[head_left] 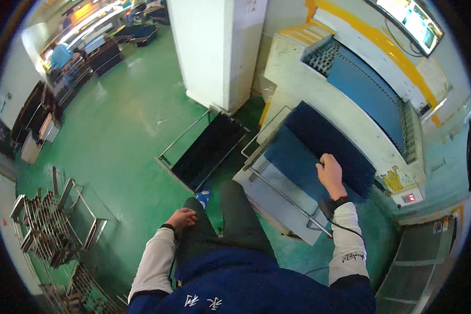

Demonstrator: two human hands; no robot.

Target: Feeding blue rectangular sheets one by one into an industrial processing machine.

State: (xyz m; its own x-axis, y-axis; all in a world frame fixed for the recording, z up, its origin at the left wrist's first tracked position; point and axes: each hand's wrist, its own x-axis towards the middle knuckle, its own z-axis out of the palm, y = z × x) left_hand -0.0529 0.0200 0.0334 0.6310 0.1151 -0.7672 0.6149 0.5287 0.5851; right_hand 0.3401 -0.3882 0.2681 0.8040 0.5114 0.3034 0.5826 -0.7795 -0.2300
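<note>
My right hand (pixel 330 175) reaches over a metal rack (pixel 285 196) with its fingers curled at the edge of a smooth blue panel (pixel 293 157). The fingers seem closed on that edge, though the fingertips are partly hidden. Beside the panel, many thin dark-blue panels (pixel 327 138) stand packed on edge in the same rack. My left hand (pixel 182 219) is by my left thigh, its fingers curled and nothing visible in them.
A second rack (pixel 209 152) of dark panels stands on the green floor ahead. Behind the right rack is a pale machine (pixel 345 99) with a blue bed, under a wall screen (pixel 411 23). A white pillar (pixel 214 52) rises ahead. Metal frames (pixel 52 225) lie at left.
</note>
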